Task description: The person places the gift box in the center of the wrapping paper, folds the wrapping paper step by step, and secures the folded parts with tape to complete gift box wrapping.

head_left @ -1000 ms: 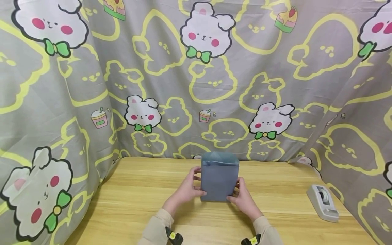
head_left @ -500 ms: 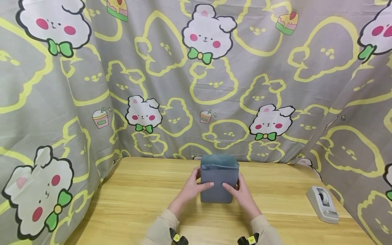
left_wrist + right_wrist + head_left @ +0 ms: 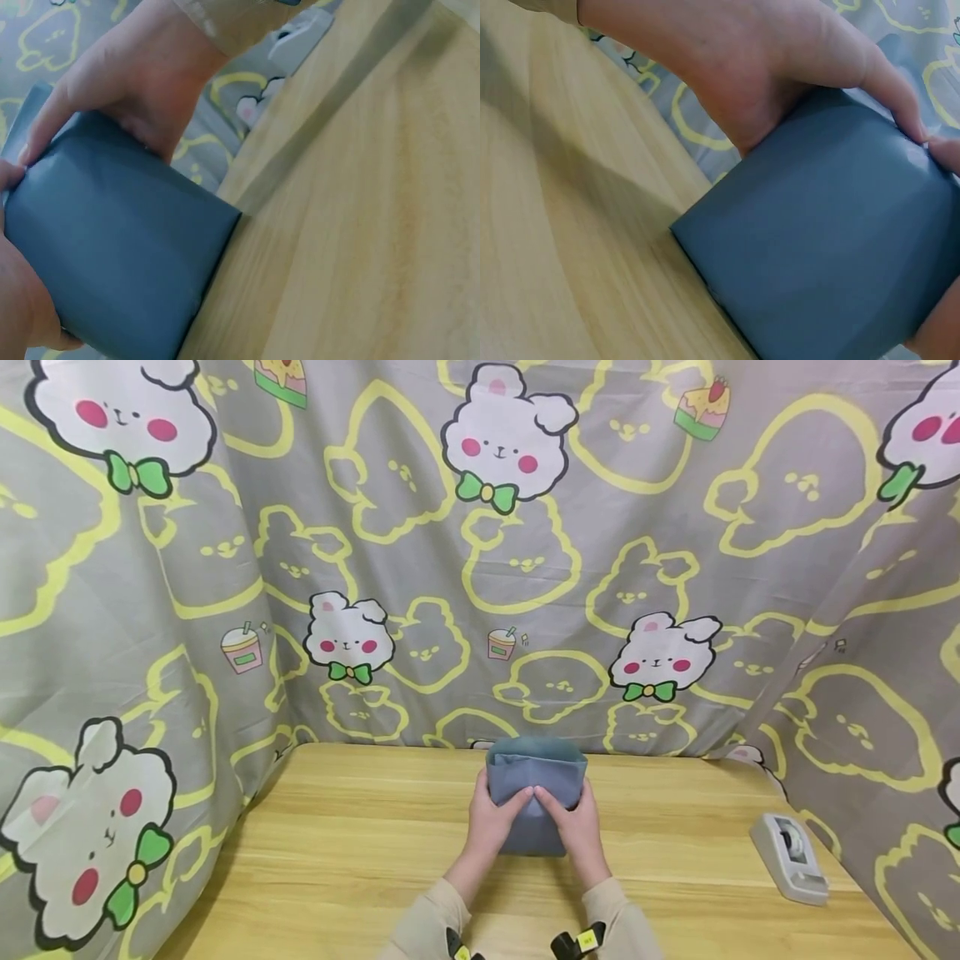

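A blue-grey bag (image 3: pixel 532 837), apparently of paper, stands upright on the table with its mouth at the top. My left hand (image 3: pixel 491 820) grips its left side, and my right hand (image 3: pixel 581 827) grips the right side. Both thumbs lie on the front panel, tips meeting just below the upper edge, where the panel is creased and bent in. The other fingers go round behind the bag and are mostly hidden. In the left wrist view the bag's lower edge (image 3: pixel 204 292) rests on the wood. What the bag contains cannot be seen.
A grey-white tape dispenser (image 3: pixel 793 858) with a roll in it stands at the right side of the wooden table (image 3: pixel 337 843). A grey curtain (image 3: pixel 420 560) printed with cartoon bunnies hangs behind the table and along both sides.
My hands have slid up the bag's sides. The thumbs moved from the lower corners up and inward until they met on the front, and the front panel now creases inward near its top.
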Motion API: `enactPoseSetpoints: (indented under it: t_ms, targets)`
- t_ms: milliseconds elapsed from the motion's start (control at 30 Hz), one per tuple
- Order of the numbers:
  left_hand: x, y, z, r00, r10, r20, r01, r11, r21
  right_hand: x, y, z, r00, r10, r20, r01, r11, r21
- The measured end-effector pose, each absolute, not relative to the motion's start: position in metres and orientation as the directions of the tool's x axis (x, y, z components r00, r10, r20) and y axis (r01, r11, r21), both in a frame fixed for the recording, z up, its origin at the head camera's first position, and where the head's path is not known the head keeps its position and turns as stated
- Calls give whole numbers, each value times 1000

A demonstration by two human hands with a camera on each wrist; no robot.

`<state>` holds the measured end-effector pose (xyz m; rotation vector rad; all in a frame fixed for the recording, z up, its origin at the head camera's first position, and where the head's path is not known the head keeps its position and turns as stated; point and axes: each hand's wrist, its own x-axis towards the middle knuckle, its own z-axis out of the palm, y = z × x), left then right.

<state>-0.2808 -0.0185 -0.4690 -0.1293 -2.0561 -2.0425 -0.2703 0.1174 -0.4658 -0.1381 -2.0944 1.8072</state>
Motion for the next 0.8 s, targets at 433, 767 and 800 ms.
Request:
enactPoseSetpoints:
  t_ms: [433, 767, 800]
  targets:
    - [-275, -16, -455, -962, -185, 199, 197, 29, 980, -266, 113, -462, -910, 336, 243, -185, 193, -963]
    - [-281, -19, -463, -971, -178, 159, 158, 22, 987, -267, 118, -464, -923, 326, 206, -195, 67, -979]
    - [-281, -19, -464, -972, -172, 162, 159, 32, 987, -267, 118, -464, -921, 325, 213, -201, 69, -977]
